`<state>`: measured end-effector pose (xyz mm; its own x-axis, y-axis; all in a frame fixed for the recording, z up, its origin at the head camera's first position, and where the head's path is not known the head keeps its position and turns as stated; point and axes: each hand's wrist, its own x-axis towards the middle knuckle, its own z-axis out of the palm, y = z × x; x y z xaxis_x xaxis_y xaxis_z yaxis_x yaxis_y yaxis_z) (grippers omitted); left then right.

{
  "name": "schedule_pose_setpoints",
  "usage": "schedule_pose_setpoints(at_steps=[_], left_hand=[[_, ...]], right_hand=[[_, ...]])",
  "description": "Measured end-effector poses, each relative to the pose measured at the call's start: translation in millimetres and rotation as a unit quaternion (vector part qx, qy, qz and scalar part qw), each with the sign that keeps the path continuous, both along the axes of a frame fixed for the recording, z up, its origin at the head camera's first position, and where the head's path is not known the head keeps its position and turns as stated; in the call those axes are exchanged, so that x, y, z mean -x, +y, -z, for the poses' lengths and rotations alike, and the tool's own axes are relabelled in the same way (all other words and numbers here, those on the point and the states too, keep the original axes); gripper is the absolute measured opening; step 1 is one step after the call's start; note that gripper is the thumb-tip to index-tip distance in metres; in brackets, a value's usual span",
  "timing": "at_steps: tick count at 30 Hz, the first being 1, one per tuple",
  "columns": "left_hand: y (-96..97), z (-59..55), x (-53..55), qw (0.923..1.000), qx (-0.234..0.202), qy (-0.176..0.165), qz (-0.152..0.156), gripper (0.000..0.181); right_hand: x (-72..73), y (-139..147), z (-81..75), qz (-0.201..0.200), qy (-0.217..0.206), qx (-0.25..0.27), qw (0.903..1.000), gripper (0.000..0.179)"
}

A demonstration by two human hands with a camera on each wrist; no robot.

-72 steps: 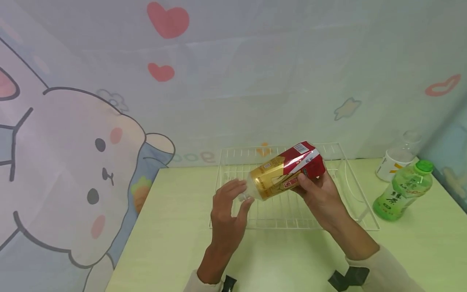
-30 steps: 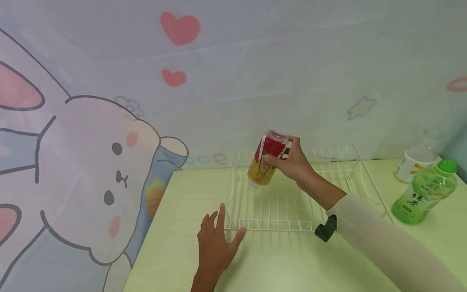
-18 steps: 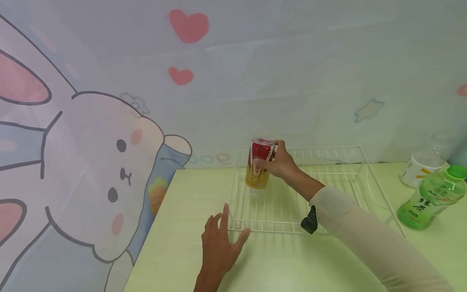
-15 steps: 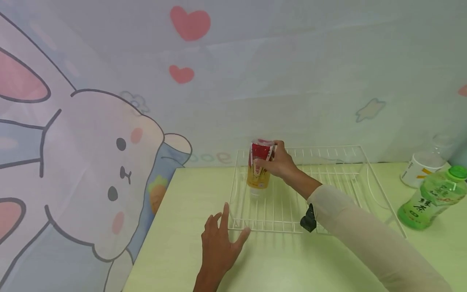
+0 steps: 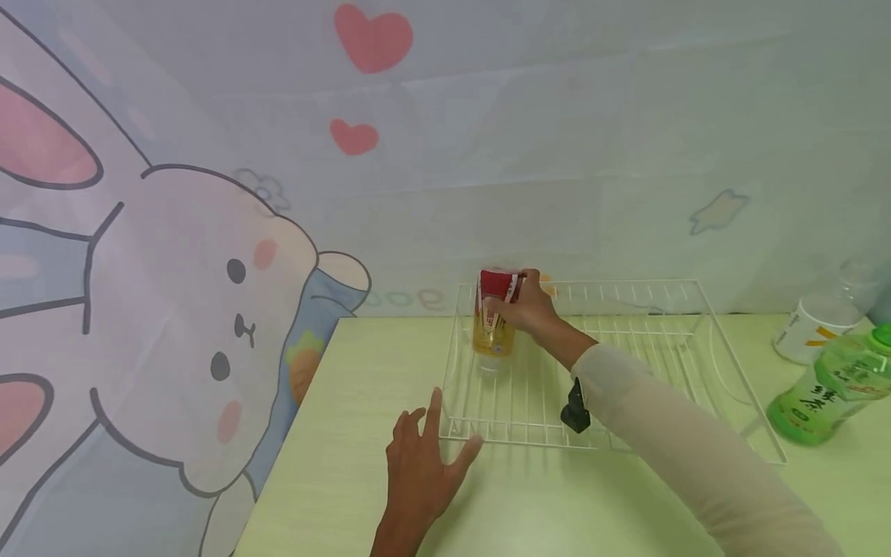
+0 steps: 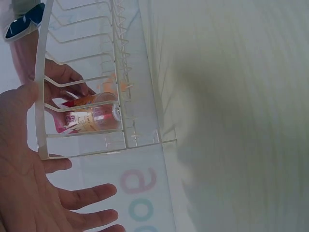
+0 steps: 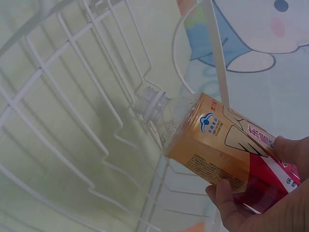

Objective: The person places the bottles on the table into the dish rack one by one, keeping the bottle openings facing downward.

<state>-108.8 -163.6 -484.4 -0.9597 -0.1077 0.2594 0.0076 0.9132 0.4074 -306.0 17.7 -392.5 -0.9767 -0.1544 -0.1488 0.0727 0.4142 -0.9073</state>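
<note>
In the head view my right hand (image 5: pixel 534 308) grips a red-and-gold plastic bottle (image 5: pixel 493 334), neck down, in the back left part of a white wire rack (image 5: pixel 529 444). The right wrist view shows the bottle (image 7: pixel 212 140) with fingers and thumb round its red base end. Its clear threaded neck has no cap and lies right at the rack's wires. My left hand (image 5: pixel 421 476) is spread by the rack's front left corner. From the left wrist, the thumb of that hand (image 6: pixel 24 179) lies against the rack's rim, with the other fingers stretched out.
To the right of the rack stand a green tea bottle (image 5: pixel 824 387) with a green cap and a clear bottle with a white label (image 5: pixel 810 329). A cartoon-printed cloth (image 5: pixel 557 155) hangs behind the pale green table (image 5: pixel 376 371).
The bottle, earlier tilted between both hands over the rack, has turned neck down and gone into the rack's back left. My left hand has left the neck for the front left corner.
</note>
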Motion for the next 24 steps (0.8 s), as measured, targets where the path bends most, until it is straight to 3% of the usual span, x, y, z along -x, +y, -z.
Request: schedule_pose_setpoints(at_steps=[12,24], left_hand=[[4.0,1.8,-1.9,1.0,-0.001,0.004,0.006,0.088],[2.0,1.0,0.7,0.9999,-0.004,0.008,0.006,0.089]], right_hand=[[5.2,1,11.5,0.015,-0.016,-0.019,0.9996,0.086],[9.1,-10,14.7,0.002,0.042,-0.063,0.9971,0.09]])
